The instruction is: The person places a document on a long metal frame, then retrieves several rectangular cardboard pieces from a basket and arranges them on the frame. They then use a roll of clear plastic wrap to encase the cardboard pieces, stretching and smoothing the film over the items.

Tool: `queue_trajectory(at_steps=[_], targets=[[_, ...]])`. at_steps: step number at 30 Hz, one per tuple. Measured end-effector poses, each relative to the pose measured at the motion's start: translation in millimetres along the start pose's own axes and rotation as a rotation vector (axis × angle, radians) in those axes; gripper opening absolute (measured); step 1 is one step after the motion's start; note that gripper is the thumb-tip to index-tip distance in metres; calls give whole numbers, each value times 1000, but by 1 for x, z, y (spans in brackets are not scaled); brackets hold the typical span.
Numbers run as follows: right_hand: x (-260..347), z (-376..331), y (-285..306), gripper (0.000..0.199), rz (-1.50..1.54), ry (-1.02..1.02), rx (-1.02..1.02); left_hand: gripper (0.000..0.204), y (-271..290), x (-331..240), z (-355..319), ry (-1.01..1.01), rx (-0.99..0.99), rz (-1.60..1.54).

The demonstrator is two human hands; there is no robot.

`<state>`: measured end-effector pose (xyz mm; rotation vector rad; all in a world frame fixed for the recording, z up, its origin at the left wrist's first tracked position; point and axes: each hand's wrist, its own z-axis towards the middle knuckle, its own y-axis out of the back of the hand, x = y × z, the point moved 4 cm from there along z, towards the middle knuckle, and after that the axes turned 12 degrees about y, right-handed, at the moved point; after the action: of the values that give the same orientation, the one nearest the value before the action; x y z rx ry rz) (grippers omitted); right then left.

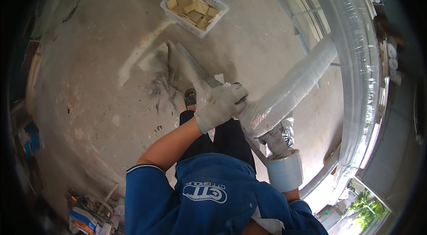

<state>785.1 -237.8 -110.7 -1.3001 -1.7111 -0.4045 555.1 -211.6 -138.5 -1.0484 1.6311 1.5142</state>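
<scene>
My left hand [222, 104], in a pale work glove, is closed at the near end of a long plastic-wrapped bundle [289, 86]. Its curled fingers seem to grip the clear plastic film there. The bundle slants up and away to the right, its film wrinkled and shiny. Below its near end is my right hand [275, 142], also gloved, with fingers bent against the underside and partly hidden by it. A thick roll of clear stretch film [284, 172] sits around my right wrist and forearm.
A white plastic basket [195, 9] of yellowish flat pieces stands on the stained concrete floor [102, 57]. Another long film-wrapped bundle [356, 57] runs along the right, by a metal frame [307, 12]. A grey bar [195, 64] lies ahead of my feet; clutter [91, 217] lies lower left.
</scene>
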Motion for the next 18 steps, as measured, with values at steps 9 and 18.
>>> queue_trajectory(at_steps=[9, 18], targets=[[-12, -9, 28, 37, -84, -198, 159, 20, -2, 1, -1, -8, 12, 86], [11, 57, 33, 30, -194, 20, -179, 16, -7, -1, -4, 18, 31, 78]])
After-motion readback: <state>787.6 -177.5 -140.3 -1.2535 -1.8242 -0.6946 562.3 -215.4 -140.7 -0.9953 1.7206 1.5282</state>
